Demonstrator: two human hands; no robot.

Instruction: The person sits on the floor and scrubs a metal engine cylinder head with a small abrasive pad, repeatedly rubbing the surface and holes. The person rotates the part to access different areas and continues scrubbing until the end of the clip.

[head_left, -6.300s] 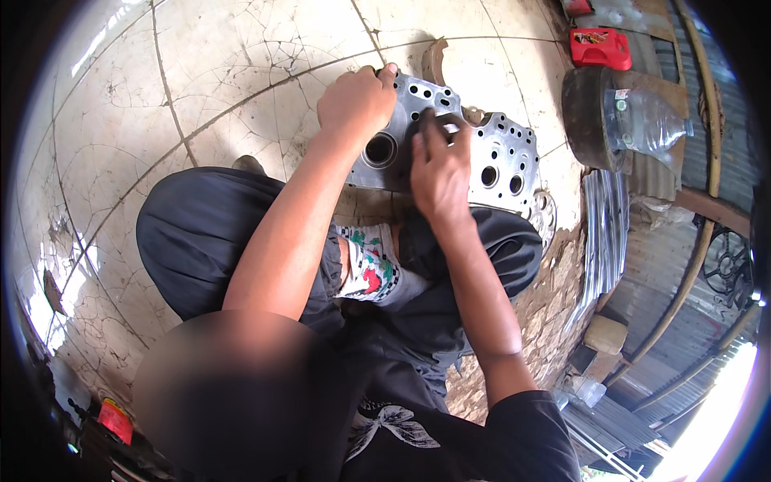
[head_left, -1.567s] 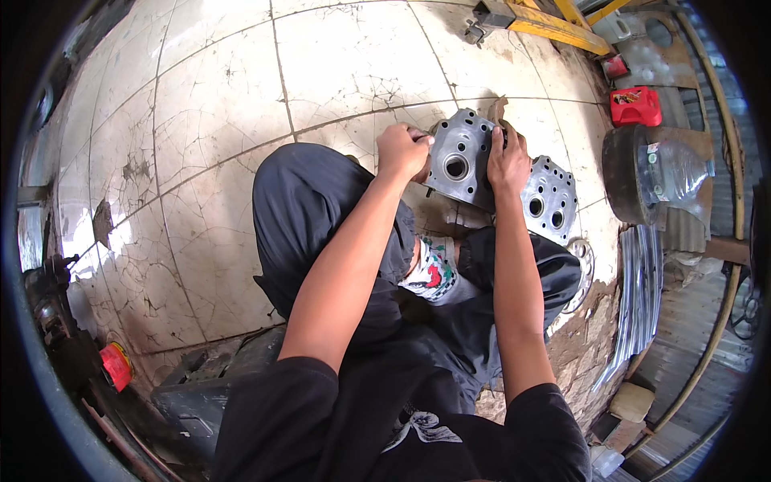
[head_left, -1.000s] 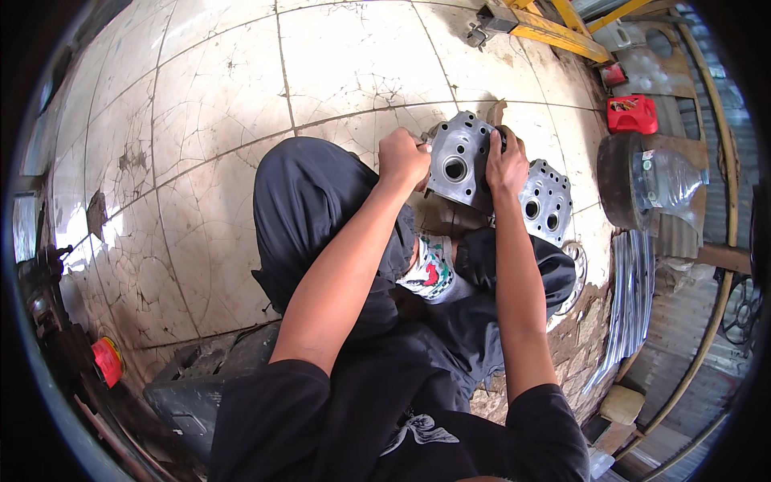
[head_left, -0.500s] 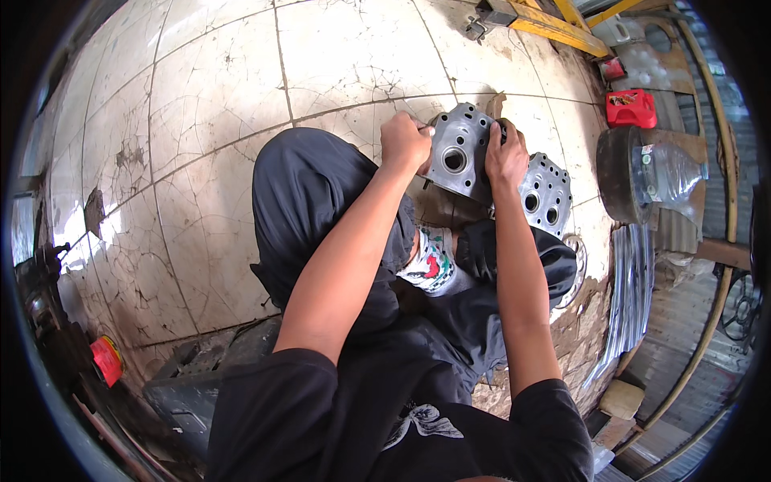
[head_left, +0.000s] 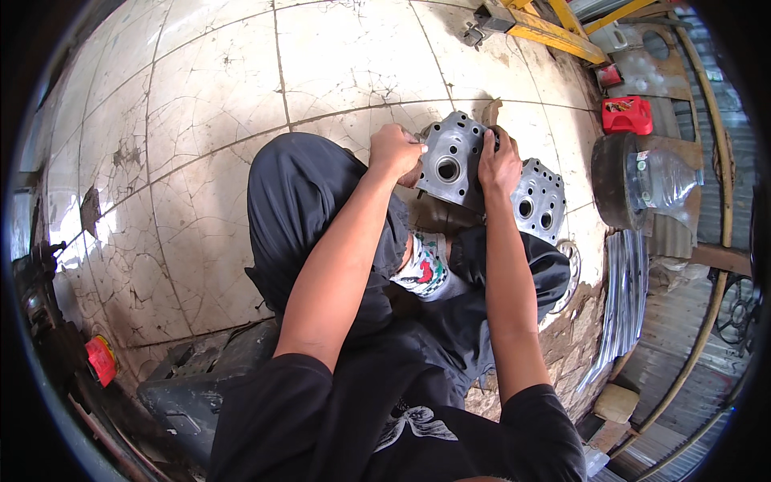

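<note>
A grey metal cylinder head (head_left: 463, 153), drilled with several holes and one large round bore, is tilted up in front of my crossed legs. My left hand (head_left: 393, 150) grips its left edge, the thumb lying along the metal. At the opposite edge my right hand (head_left: 499, 165) has its fingers bent over the top corner. Both hands' undersides are hidden. Close by on the right, partly behind my right wrist, rests a second grey cylinder head (head_left: 540, 193) with two large bores facing up. My right knee covers its near edge.
Cracked pale tiles (head_left: 217, 112) make up the floor. At the right stand a red jug (head_left: 628, 115), a dark round tub (head_left: 612, 183) and a clear plastic bottle (head_left: 666, 178). A yellow metal frame (head_left: 554, 36) stands far right; a dark case (head_left: 189, 402) lies near left.
The whole view has shifted slightly, so things sit a little further left. Both hands keep their hold on the cylinder head, which has barely moved relative to my legs.
</note>
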